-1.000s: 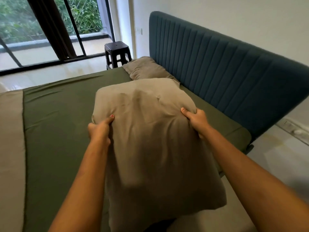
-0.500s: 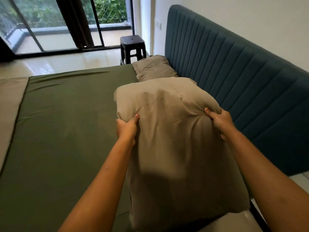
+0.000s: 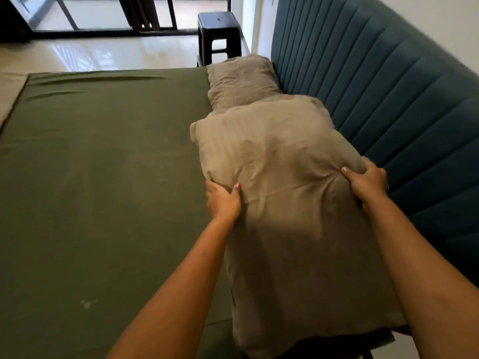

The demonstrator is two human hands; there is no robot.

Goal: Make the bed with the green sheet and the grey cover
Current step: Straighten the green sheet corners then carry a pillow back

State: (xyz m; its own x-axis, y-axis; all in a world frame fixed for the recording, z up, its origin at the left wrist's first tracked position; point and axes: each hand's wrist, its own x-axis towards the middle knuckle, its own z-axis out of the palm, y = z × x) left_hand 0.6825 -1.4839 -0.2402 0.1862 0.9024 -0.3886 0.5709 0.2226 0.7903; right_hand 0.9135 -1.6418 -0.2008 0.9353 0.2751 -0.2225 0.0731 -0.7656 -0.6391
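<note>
Across the mattress, the green sheet (image 3: 103, 164) is spread flat and fairly smooth, with only a couple of long creases seen near its far edge and a small pale smudge closer in. Off at the far left, a strip of the grey cover (image 3: 9, 92) is seen lying beside the sheet's edge. Only that sliver is caught in view, so not much more can be said about it.

On the right side of the sheet, right up along the headboard (image 3: 388, 99), a big pillow (image 3: 285, 203) in a taupe-grey case is laid lengthwise. It's gripped on both sides. The left hand (image 3: 223, 200) is clamped on its left edge, thumb pressed down on top and the other fingers tucked round the side out of sight. The right hand (image 3: 368, 185) is closed over the right edge the same way, with fabric bunched up under the thumb. Both arms are stretched forward. Whether the pillow's full weight is taken by the bed can't be told; its near end is seen sticking out past the bed's near edge. Its far end is touching or slightly overlapping a smaller pillow (image 3: 241, 81) of the same colour, set in the far corner against the headboard.

The headboard is padded in dark teal with vertical channels, and a plain white wall (image 3: 427, 16) is seen above it. Past the far corner a black stool (image 3: 219, 32) is parked on a glossy pale floor (image 3: 103, 53), and dark-framed glass doors (image 3: 103, 11) are seen beyond, with a dark curtain (image 3: 140, 11) hung in front.
</note>
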